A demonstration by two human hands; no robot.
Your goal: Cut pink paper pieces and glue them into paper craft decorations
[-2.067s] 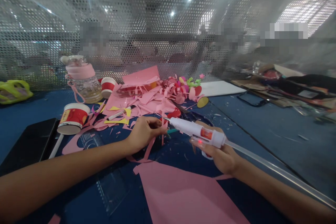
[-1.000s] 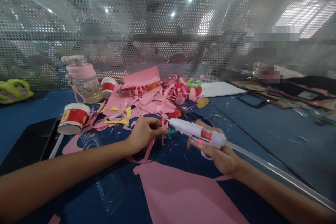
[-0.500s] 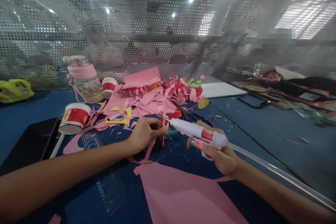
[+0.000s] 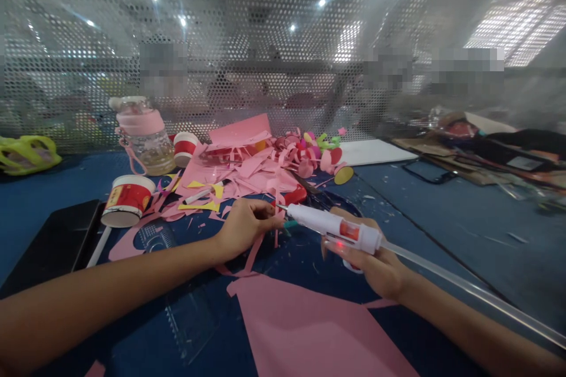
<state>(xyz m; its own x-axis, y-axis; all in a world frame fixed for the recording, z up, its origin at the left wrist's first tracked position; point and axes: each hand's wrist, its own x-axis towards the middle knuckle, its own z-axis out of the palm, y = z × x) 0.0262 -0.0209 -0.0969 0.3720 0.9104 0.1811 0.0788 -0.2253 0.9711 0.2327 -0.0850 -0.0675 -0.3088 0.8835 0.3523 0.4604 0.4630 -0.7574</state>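
My left hand (image 4: 245, 228) is closed in a pinch on a narrow pink paper strip (image 4: 253, 254), which hangs below the fingers. My right hand (image 4: 382, 268) is wrapped round a white hot glue gun (image 4: 325, 222) with a small red light glowing on its side. A long clear glue stick (image 4: 460, 284) sticks out of the gun's back end. The metal nozzle points left and sits at the strip beside my left fingertips; whether it touches the paper I cannot tell. Below both hands lies a large pink paper sheet (image 4: 313, 330).
Behind my hands is a heap of pink paper scraps (image 4: 247, 174). Paper cups (image 4: 128, 200), a pink-lidded bottle (image 4: 144, 135) and a black flat case (image 4: 55, 235) stand left. A clear stencil ruler (image 4: 190, 324) lies under my left forearm. A perforated screen (image 4: 283, 70) rises behind.
The glue gun and my right hand have shifted very slightly to the right and down. My left hand keeps its pinch on the strip. The whole view has moved a little.
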